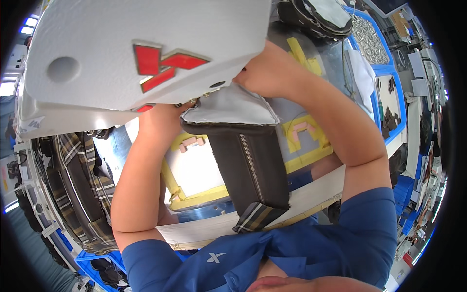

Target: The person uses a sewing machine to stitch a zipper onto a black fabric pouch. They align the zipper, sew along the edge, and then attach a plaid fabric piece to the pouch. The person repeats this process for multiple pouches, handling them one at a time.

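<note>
A black bag piece (226, 155) with pale grey lining (231, 108) lies under the white sewing machine head (102, 29). Its long black strip carries a metal zipper (250, 165), runs down toward my body and ends in a plaid tab (258, 217) over the table edge. My right hand (270, 73) is curled closed at the upper right edge of the lining, its fingertips partly behind the machine. At the upper left edge is my left hand (163, 119), close against the bag; the machine head hides its fingers. The needle area is mostly hidden.
Yellow tape (204, 196) and pink blocks (191, 143) mark the work surface. Finished-looking black bags (316, 19) stand at the far right, beside a blue tray of metal chain (368, 39). Plaid bag pieces (80, 180) hang at the left, above a blue crate (95, 265).
</note>
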`<act>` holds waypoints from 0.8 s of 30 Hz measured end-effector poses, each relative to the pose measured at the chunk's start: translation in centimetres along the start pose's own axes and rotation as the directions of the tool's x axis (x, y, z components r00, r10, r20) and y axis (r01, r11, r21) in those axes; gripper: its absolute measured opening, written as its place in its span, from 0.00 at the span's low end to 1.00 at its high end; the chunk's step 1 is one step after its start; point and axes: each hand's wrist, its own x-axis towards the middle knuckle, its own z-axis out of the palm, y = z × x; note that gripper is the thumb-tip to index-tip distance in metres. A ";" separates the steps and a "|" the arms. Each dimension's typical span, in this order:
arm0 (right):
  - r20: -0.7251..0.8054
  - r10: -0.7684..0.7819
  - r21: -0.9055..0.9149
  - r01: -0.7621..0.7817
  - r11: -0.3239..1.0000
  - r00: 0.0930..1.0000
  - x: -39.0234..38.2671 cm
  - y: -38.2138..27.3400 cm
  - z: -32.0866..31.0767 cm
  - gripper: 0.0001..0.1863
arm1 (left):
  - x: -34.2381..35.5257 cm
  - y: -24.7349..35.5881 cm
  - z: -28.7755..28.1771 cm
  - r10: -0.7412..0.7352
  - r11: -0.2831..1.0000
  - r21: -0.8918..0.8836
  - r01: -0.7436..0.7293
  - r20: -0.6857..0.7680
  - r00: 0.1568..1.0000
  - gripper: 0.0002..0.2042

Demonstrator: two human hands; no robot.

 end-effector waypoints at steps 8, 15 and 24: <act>-0.017 -0.011 0.032 0.012 0.999 1.000 0.0 0.8 0.6 0.13 | -0.8 8.7 -7.5 -0.325 0.916 0.345 0.207 0.330 0.886 0.24; -0.031 -0.103 0.025 0.103 0.994 0.994 -0.4 1.1 -0.3 0.16 | -2.3 11.7 -7.6 0.270 0.962 -0.086 -0.260 0.144 0.952 0.21; -0.069 -0.102 -0.036 0.099 0.994 0.992 -0.8 0.6 0.0 0.15 | -1.8 10.8 -5.2 0.277 0.961 -0.085 -0.263 0.306 0.911 0.34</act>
